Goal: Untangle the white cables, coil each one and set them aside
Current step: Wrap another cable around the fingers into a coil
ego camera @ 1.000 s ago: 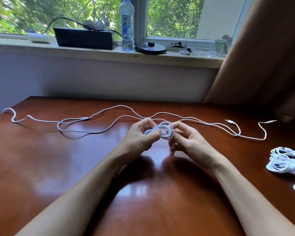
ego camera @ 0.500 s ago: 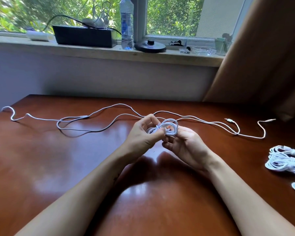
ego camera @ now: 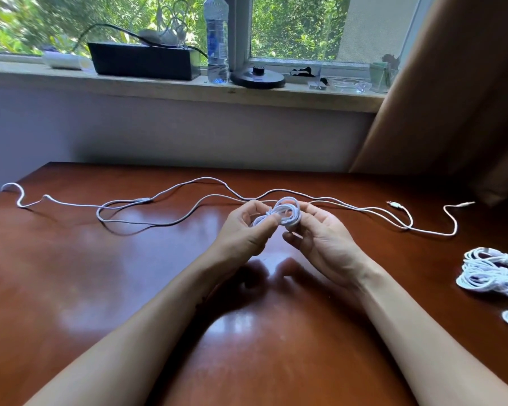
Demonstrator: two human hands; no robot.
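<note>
A small coil of white cable hangs above the middle of the table, held between both hands. My left hand pinches its left side between thumb and fingers. My right hand lies palm up under the coil's right side, fingers curled round it. Behind the hands, loose white cables stretch across the table from the far left to the plugs at the right. A pile of coiled white cables lies at the right edge.
The brown wooden table is glossy. Behind it is a wall and a windowsill with a black box, a water bottle and a round black base. A brown curtain hangs at the right.
My right hand has turned palm up and slid under the coil. The coil has grown a little rounder between the hands. The loose cables behind lie much as before.
</note>
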